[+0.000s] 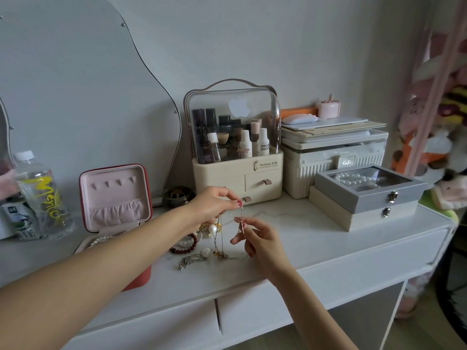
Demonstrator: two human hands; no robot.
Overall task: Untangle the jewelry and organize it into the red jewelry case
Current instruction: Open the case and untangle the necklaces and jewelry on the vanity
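My left hand point(214, 204) pinches the top of a thin chain point(241, 221) and lifts it above the white tabletop. My right hand point(257, 239) pinches the same chain lower down. More thin chains point(219, 245) hang from my left hand down to the table. Below lies a tangle of jewelry: a dark red bead bracelet point(187, 246), pearls point(212, 228) and a silver chain point(188, 260). The red jewelry case point(115, 198) stands open at the left with its pink lid upright. A pearl strand point(101, 239) lies in its base, which my left forearm partly hides.
A clear-topped cosmetics organizer point(233, 147) with drawers stands behind my hands. To the right are a white ribbed box point(333, 162) and stacked grey and cream jewelry boxes point(366, 195). A water bottle point(41, 193) stands far left, and a dark round pot point(178, 197) sits by the mirror.
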